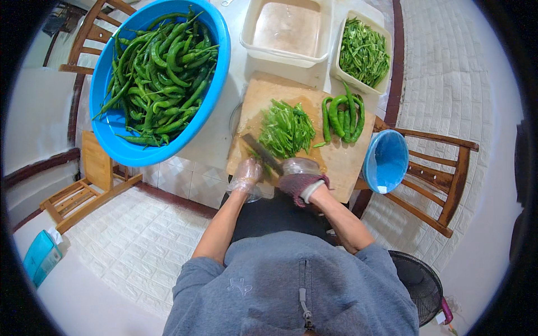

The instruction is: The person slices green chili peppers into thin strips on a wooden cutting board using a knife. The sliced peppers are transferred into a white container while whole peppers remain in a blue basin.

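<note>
My right hand [301, 174], in a dark red knit glove with clear plastic over part of it, grips a kitchen knife [264, 155]. The handle is hidden in the grip, and the dark blade slants up and left over the wooden cutting board [273, 86]. Left of the blade, my left hand [247, 173] wears a clear plastic glove; its fingers hold a green pepper [267, 171], mostly covered by hand and blade. Just beyond the knife lies a heap of sliced green peppers [288, 128]. Several whole green peppers [345, 115] rest at the board's right side.
A large blue basin [220, 84] of whole peppers stands at the left. Behind the board are a translucent plastic tub [290, 54] and a container [360, 86] full of sliced peppers. A blue bucket [384, 161] sits at right beside a wooden chair [456, 185].
</note>
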Motion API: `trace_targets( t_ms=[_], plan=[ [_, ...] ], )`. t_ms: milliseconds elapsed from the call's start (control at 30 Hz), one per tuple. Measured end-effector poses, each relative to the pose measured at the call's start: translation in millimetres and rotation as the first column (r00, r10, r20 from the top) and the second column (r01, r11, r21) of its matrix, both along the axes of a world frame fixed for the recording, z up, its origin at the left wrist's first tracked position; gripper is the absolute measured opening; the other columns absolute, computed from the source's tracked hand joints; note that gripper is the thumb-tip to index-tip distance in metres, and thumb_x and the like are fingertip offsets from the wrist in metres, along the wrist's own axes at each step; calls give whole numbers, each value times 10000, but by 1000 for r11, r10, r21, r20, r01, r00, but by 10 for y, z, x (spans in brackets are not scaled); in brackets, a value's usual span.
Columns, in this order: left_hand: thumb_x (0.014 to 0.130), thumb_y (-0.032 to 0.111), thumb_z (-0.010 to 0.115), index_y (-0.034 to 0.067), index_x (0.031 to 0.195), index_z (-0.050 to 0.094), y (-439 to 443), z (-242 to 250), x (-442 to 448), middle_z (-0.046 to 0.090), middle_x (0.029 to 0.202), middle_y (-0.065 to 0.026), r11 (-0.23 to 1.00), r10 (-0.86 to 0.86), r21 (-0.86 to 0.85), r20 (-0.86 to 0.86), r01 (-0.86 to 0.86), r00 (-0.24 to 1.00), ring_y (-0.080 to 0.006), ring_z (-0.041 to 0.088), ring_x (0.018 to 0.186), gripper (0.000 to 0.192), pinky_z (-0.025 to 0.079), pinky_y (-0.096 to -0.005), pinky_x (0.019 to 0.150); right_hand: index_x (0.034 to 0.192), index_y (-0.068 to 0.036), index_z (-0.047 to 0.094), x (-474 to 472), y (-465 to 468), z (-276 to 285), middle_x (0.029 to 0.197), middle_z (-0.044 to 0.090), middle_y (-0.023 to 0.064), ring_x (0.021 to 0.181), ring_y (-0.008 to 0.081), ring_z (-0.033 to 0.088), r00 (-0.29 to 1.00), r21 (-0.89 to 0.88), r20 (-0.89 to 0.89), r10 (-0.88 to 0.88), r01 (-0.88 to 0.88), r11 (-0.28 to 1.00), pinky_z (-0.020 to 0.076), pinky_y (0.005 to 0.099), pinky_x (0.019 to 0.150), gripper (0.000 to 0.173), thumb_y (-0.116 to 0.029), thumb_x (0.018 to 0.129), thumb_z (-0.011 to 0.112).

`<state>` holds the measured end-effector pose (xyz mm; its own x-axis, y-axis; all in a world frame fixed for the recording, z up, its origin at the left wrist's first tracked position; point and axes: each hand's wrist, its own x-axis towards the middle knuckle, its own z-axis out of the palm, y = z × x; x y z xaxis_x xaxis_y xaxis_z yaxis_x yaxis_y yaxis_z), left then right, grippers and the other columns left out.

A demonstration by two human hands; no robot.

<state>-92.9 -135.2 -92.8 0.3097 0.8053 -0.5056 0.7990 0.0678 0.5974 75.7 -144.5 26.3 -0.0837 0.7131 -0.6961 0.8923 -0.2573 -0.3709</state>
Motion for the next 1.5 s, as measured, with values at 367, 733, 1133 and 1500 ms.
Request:
trace_targets(
  t_ms=[367, 733, 1133, 1500],
  plan=[
    [866, 277, 450, -21, 787, 609, 40, 140, 202, 590, 781, -265, 1000, -13, 15, 56, 12, 998, -439, 568, 757, 347, 442, -489, 672, 731, -73, 671, 127, -184, -37, 724, 635, 174, 689, 347, 626, 977, 120, 17, -212, 208, 971, 492, 447, 642, 213, -246, 674, 562],
    [801, 209, 525, -13, 887, 614, 29, 192, 193, 603, 823, -259, 999, -20, 36, 66, 17, 998, -422, 584, 795, 254, 460, -479, 697, 736, -73, 674, -42, -55, -119, 721, 634, 184, 694, 338, 631, 998, 133, 58, -38, 30, 991, 490, 436, 615, 213, -248, 696, 559],
    [816, 240, 511, 11, 819, 615, -25, -5, 164, 602, 775, -235, 993, -65, 105, 36, 61, 997, -399, 583, 688, 252, 456, -475, 592, 731, -54, 659, 96, 11, 6, 732, 630, 184, 723, 350, 622, 993, 36, 36, -110, 108, 993, 491, 423, 661, 246, -269, 696, 546],
    [855, 255, 462, -3, 817, 609, -252, 58, 174, 601, 807, -245, 996, 8, 92, 108, -18, 994, -421, 569, 768, 299, 450, -483, 678, 786, -64, 662, 172, -182, 219, 723, 640, 163, 685, 325, 629, 994, 235, 25, 104, -107, 966, 492, 434, 628, 213, -229, 709, 551]
  ],
)
